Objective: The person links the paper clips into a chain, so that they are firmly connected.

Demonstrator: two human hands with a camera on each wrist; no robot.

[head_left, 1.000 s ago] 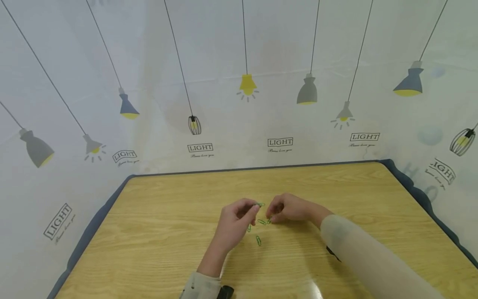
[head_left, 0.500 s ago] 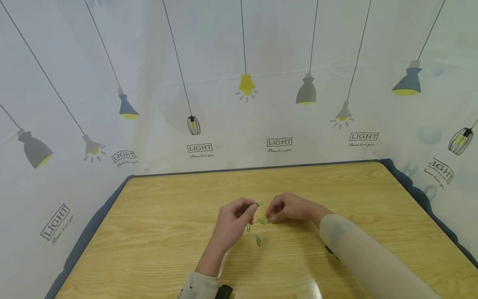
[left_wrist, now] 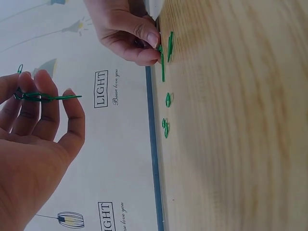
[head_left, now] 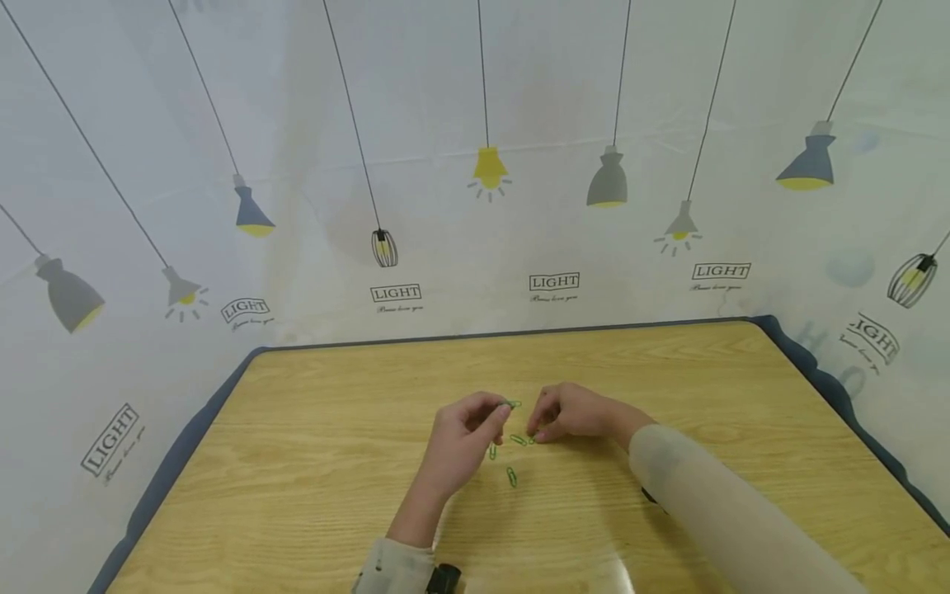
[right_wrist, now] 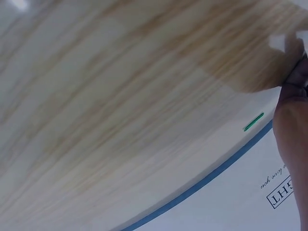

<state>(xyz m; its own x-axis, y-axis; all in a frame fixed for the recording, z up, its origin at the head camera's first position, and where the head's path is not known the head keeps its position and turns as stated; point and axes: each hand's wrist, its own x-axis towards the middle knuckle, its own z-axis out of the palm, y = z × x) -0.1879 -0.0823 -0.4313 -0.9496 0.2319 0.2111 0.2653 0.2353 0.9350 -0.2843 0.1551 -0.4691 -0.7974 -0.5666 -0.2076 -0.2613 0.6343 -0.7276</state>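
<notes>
My left hand [head_left: 462, 441] is raised above the table and pinches a short chain of linked green paper clips [left_wrist: 43, 97] between thumb and fingers. One clip end sticks out past the fingertips in the head view. To its right, my right hand [head_left: 575, 412] is down at the tabletop, thumb and forefinger pinching a single green paper clip [left_wrist: 162, 70]. Another paper clip [head_left: 518, 440] lies right beside those fingertips. Nearer to me lie two more, one paper clip [head_left: 493, 452] by the left hand and one paper clip [head_left: 512, 477] in front.
The wood-grain table [head_left: 334, 462] has a dark blue edge [head_left: 445, 338]. A white curtain [head_left: 445, 99] printed with lamps stands behind it and at both sides. Dark wrist gear [head_left: 445, 579] shows at the left sleeve.
Both hands keep almost the same place and grip. The head view has shifted very slightly, and the loose paper clips lie as before.
</notes>
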